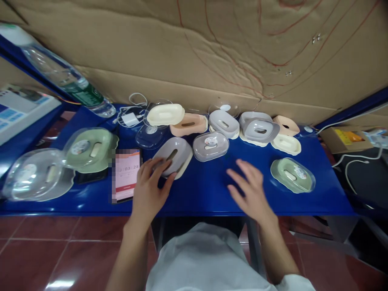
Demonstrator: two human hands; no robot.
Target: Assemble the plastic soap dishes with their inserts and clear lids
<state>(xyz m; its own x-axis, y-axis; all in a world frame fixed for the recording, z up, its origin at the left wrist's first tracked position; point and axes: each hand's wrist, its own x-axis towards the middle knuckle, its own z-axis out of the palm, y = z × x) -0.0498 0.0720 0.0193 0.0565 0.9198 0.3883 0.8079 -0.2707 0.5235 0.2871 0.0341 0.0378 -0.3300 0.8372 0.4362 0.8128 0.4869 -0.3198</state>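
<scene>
One grey dish [182,149] in the left hand, with other dishes, some under clear lids, around it on the blue desk [206,198].
The left hand [150,186] pinches the dish's near left edge between fingers and thumb, a long slot showing in its floor; the right hand [251,192] hangs bare above the desk, fingers spread. Just right of the held dish sits a lidded grey dish [218,152]; a clear lid also covers the green dish [287,175] at far right. Beyond the desk, a cardboard box [337,142] holds a yellow packet [348,137].
</scene>
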